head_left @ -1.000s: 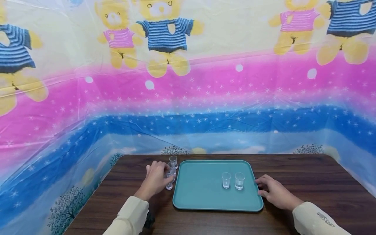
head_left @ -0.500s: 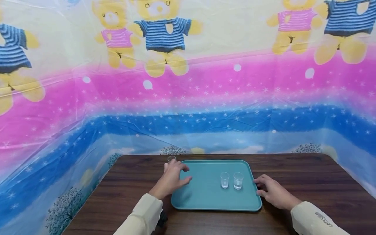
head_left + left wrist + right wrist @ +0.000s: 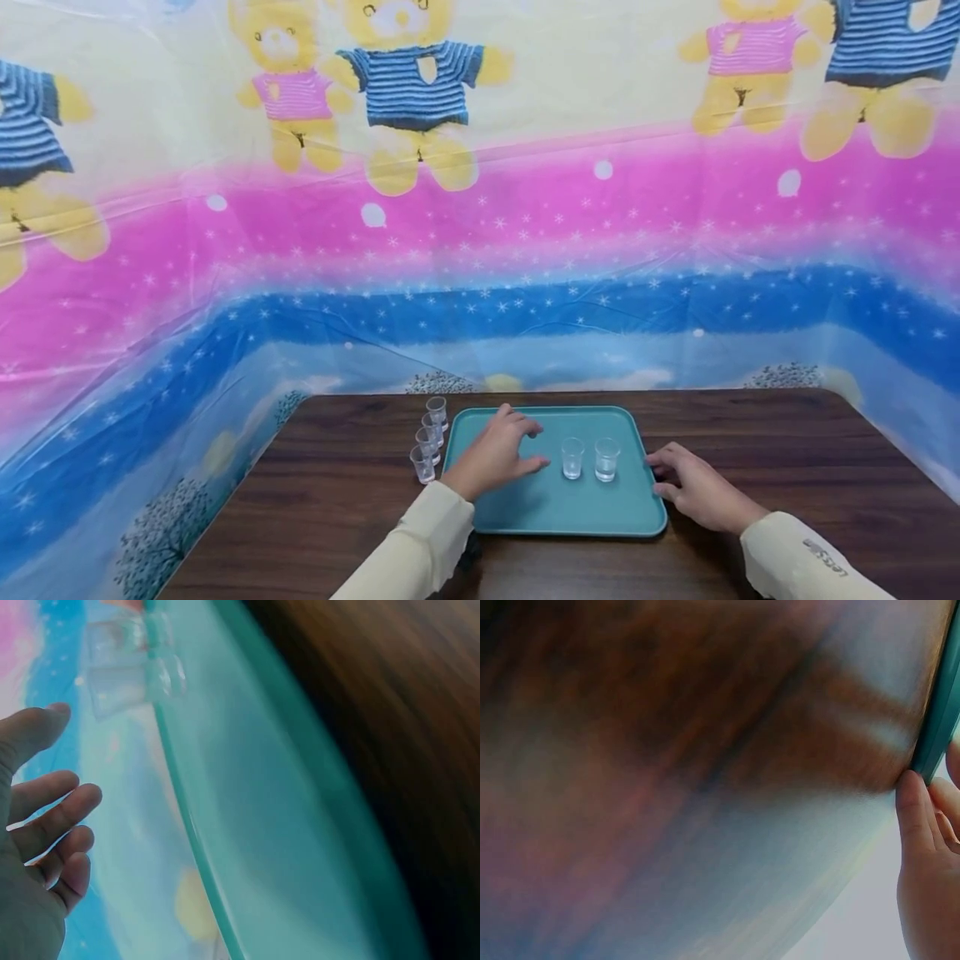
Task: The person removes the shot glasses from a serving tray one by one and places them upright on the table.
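Note:
My left hand hovers over the green tray, fingers and thumb spread apart with nothing between them. Just right of its fingertips, two small clear shot glasses stand upright side by side on the tray. The left wrist view has the spread left hand below the two glasses, which overlap there. At the tray's right side, my right hand touches the outer rim with its thumb and fingertips. In the right wrist view these fingertips meet the green rim.
Several more clear shot glasses stand in a slanting row on the wooden table, close to the tray's left edge. A printed cloth with bears and snowflakes hangs behind the table.
My left hand has moved right, from the row of shot glasses to over the tray, near the two glasses there. The right hand stays at the tray's rim.

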### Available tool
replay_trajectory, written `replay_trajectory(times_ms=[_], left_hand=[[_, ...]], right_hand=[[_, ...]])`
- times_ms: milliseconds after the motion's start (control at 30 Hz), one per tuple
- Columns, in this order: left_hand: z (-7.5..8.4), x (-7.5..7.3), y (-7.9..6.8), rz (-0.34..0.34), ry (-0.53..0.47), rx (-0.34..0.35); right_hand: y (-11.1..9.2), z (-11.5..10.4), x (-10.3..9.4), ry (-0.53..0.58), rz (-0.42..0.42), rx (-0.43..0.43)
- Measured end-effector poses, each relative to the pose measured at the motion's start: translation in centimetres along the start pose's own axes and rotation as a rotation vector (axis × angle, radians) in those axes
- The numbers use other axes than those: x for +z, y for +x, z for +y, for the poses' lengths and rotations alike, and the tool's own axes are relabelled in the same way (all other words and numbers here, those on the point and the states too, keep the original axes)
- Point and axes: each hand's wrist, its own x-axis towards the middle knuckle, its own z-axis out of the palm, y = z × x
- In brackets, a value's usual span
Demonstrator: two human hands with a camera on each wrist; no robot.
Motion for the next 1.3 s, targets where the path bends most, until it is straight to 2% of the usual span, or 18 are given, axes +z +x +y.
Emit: replay_trajectory(times_ms=[233, 367, 667, 800, 1033, 1300], left_hand=[[2.0, 0.9, 1.8, -0.070, -0.038, -0.054], [2.5, 1.4, 2.6, -0.106, -0.055, -0.083], [2.6, 1.9, 3.0, -0.092, -0.036, -0.058], [2.6, 1.8, 3.1, -0.063, -0.048, -0.061], [1.3, -0.1, 1.7, 0.020, -0.035, -0.047], [-0.5, -2.0, -0.3, 0.055, 0.010, -0.050]], right_hand=[[-0.2, -0.1, 0.1, 0.002, 0.006, -0.003], [-0.2, -0.1, 0.0, 0.006, -0.003, -0.006], [-0.2, -0.3, -0.3, 0.006, -0.019, -0.002], [-0.3, -0.1, -0.6, 0.010, -0.020, 0.009], [-0.1, -0.1, -0.5, -0.006, -0.023, 0.020], [-0.1, -0.1, -0.3, -0.007, -0.018, 0.030]])
